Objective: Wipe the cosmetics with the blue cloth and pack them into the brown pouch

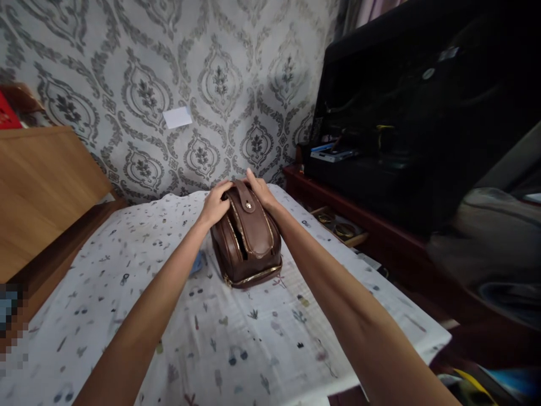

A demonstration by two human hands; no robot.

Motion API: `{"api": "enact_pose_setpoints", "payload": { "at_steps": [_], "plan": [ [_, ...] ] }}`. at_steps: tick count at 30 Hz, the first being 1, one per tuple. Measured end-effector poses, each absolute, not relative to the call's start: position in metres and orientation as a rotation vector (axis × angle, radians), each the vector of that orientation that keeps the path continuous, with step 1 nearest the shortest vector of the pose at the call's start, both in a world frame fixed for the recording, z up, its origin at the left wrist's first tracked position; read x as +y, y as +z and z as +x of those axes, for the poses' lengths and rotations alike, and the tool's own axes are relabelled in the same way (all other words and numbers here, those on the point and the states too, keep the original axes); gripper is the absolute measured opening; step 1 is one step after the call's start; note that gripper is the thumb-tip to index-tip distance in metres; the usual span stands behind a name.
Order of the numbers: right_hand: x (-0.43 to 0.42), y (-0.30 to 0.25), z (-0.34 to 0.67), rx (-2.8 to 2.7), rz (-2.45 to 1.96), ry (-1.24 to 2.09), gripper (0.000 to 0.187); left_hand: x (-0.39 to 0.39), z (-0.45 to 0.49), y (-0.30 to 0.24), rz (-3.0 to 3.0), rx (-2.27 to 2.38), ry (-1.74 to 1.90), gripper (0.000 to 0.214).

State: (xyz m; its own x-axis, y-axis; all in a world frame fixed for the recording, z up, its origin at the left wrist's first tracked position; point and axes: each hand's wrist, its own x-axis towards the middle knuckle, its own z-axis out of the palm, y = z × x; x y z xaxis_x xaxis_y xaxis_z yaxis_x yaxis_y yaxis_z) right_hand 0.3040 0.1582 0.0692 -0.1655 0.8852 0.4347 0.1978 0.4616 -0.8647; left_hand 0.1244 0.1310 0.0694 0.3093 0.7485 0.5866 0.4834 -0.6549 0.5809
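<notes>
A brown leather toiletry bag point(257, 231) stands on the cloth-covered table, with a snap strap on top and gold-coloured zippers. Its left top zipper is partly undone, leaving a dark gap. My left hand point(217, 204) has its fingers curled over the bag's far left edge, beside that gap. Against the far right end of the bag lies my right hand point(261, 192); some of its fingers are hidden behind the bag. A small blue item point(196, 263) sits left of the bag, partly covered by my left forearm.
A white patterned cloth point(169, 321) covers the table, which meets a wallpapered wall point(220, 84). To the left rises a wooden board point(46, 180). A large black screen point(401, 113) and a small open drawer point(340, 228) with ring-shaped items are on the right.
</notes>
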Motion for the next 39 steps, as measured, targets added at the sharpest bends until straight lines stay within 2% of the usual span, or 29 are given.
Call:
{"api": "enact_pose_setpoints", "payload": {
  "at_steps": [7, 12, 15, 19, 23, 32, 39],
  "plan": [
    [0.143, 0.063, 0.307, -1.606, -0.925, 0.795, 0.084, 0.109, 0.126, 0.059, 2.286, 1.210, 1.413, 0.042],
    [0.083, 0.057, 0.318, -1.577, -0.960, 0.775, 0.079, 0.106, 0.131, 0.058, 2.320, 1.327, 1.367, 0.043],
    [0.033, 0.042, 0.319, -1.656, -1.048, 0.562, 0.073, 0.105, 0.133, 0.056, 2.323, 1.371, 1.376, 0.045],
    [-0.011, 0.018, 0.309, -1.777, -1.219, 0.184, 0.080, 0.106, 0.135, 0.055, 2.285, 1.355, 1.378, 0.045],
    [-0.014, 0.007, 0.302, -1.841, -1.229, -0.062, 0.077, 0.106, 0.131, 0.056, 2.226, 1.285, 1.418, 0.046],
    [-0.010, 0.005, 0.303, -1.878, -1.218, -0.190, 0.066, 0.084, 0.129, 0.049, 2.112, 1.156, 1.525, 0.035],
    [-0.010, 0.003, 0.290, -1.841, -1.306, -0.305, 0.085, 0.082, 0.139, 0.050, 2.059, 1.194, 1.573, 0.031]
  ]
}}
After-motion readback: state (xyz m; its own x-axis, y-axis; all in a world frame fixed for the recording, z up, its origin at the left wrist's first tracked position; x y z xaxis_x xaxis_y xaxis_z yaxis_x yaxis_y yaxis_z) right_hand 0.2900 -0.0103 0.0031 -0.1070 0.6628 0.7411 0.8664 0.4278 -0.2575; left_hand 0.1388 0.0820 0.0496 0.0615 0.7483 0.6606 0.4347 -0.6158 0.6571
